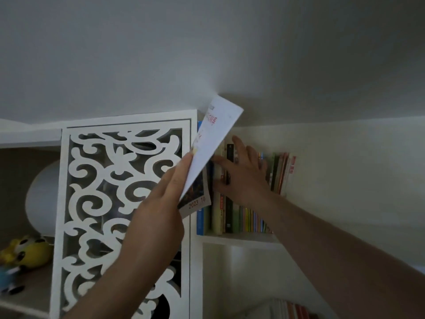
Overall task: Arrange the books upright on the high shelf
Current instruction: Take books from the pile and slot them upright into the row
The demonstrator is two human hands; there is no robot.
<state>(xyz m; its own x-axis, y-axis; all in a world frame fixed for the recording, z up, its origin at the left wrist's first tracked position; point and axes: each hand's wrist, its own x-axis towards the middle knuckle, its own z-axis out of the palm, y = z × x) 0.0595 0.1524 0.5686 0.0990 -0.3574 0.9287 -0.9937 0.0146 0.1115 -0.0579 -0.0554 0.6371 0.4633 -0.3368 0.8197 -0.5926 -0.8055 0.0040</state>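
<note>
Overhead | left hand [161, 203] pinches thin magazine [211, 153] by its lower edge, tilted at high shelf [241, 237] | right hand [243, 173], fingers spread, presses upright books [230, 217] aside | magazine looks light, floppy; likely best supported near spine

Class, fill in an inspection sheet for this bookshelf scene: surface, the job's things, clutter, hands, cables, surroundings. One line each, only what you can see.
Surface: white high shelf by the wall, with a row of books on it.
Job's things: row of books standing upright, spines out; thin white booklet held tilted above the row's left end, a cover dated 2023 behind it.
Clutter: yellow soft toy and a white globe in the left compartment.
Hands: left hand holds the booklet in its grip; right hand presses flat, fingers spread, on the spines.
Cables: nothing seen.
Surroundings: white carved fretwork panel, plain ceiling, more books on a lower shelf.
</note>
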